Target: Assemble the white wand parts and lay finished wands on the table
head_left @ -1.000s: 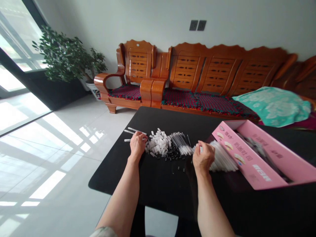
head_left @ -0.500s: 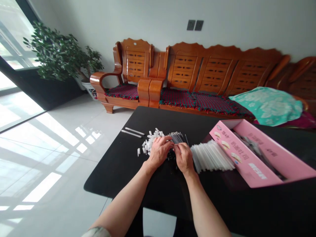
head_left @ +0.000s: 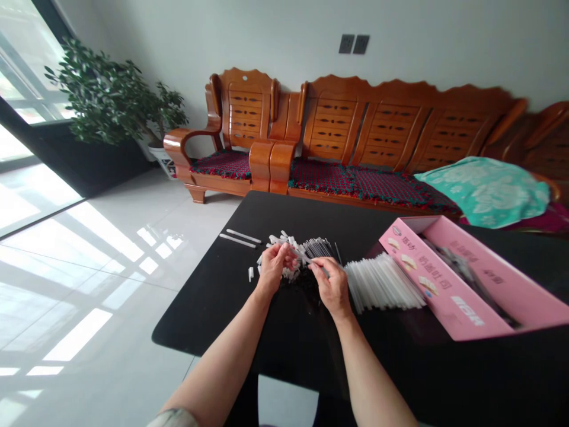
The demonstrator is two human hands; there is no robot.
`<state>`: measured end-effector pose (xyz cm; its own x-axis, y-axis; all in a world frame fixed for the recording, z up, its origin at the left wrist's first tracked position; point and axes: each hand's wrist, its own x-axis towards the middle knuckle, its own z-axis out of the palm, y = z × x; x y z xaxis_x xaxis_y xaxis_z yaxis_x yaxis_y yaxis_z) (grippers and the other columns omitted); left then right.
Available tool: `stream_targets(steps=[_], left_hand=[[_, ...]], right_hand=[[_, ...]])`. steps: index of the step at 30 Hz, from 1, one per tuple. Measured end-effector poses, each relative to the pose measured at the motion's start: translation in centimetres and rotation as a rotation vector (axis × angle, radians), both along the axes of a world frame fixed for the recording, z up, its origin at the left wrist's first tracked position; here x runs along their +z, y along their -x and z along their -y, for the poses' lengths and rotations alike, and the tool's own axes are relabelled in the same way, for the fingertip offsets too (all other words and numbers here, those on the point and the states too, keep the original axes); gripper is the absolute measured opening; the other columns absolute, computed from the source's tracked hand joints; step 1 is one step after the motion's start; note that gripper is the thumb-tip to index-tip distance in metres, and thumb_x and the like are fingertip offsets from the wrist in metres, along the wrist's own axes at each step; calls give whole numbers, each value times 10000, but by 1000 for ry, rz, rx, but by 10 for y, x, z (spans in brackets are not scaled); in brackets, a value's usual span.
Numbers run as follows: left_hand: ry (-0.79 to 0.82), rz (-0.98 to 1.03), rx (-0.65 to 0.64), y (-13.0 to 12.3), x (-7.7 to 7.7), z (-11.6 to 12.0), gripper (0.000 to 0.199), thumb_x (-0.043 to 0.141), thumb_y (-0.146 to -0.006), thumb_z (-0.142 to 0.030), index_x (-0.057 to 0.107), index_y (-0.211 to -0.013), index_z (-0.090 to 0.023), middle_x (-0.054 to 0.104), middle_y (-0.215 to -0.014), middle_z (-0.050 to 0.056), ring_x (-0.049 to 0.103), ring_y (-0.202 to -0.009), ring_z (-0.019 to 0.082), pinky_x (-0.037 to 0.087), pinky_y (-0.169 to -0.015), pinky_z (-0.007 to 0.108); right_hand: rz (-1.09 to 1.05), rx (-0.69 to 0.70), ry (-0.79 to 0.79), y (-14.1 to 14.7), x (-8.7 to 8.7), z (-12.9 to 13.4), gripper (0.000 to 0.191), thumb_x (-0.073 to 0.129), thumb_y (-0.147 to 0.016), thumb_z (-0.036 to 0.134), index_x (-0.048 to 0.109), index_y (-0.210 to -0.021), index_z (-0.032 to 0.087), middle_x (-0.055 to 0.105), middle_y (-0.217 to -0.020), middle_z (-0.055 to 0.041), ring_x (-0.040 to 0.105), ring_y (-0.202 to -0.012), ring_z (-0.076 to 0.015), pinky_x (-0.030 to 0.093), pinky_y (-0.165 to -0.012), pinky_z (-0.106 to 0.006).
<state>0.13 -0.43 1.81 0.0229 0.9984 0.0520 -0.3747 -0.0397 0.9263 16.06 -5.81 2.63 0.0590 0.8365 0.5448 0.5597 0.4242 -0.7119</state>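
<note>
White and thin, a plastic stick (head_left: pixel 291 251) lies slantwise between the hands, its long side running from the left hand (head_left: pixel 272 268) across to the right hand (head_left: pixel 332 289). Both hands pinch it. A heap of little white caps (head_left: pixel 284 240) sits just behind the left hand.

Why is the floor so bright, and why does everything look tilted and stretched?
In the head view, daylight from the window makes strong glare on the tile floor; in the same view, the wide lens bends the scene, so the sofa seems to slant and the forearms look stretched.
</note>
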Motion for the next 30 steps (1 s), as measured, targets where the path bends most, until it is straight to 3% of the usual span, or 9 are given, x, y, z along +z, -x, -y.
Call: stream_targets(steps=[5,9,12,30], left_hand=[[25,83,21,3,-1,-3,454,702,-757,-581,638,-839,-138,650,-655,20,614,-521,127,490,-484,228],[18,84,7,2,0,-2,436,702,-764,-567,637,-845,-144,639,-642,11,619,-524,129,495,-484,228],[18,67,12,2,0,-2,444,700,-762,-574,636,-845,-143,635,-634,9,623,-528,133,501,-488,232],[7,36,40,4,-2,-3,440,699,-764,-576,633,-794,-142,618,-579,4,617,-497,134,508,-475,235]], right_hand=[[-152,22,147,0,0,3,319,448,-979,410,682,-1021,199,714,-811,-50,659,-735,-185,520,-700,-292],[-190,58,220,1,1,5,345,453,-977,443,665,-859,197,681,-672,-13,581,-555,-140,468,-574,-248],[-162,99,235,2,1,4,367,457,-973,453,644,-786,199,664,-635,-9,594,-573,-144,465,-589,-245],[-246,167,318,3,2,2,277,573,-901,444,653,-841,186,640,-593,5,591,-546,-145,456,-541,-236]])
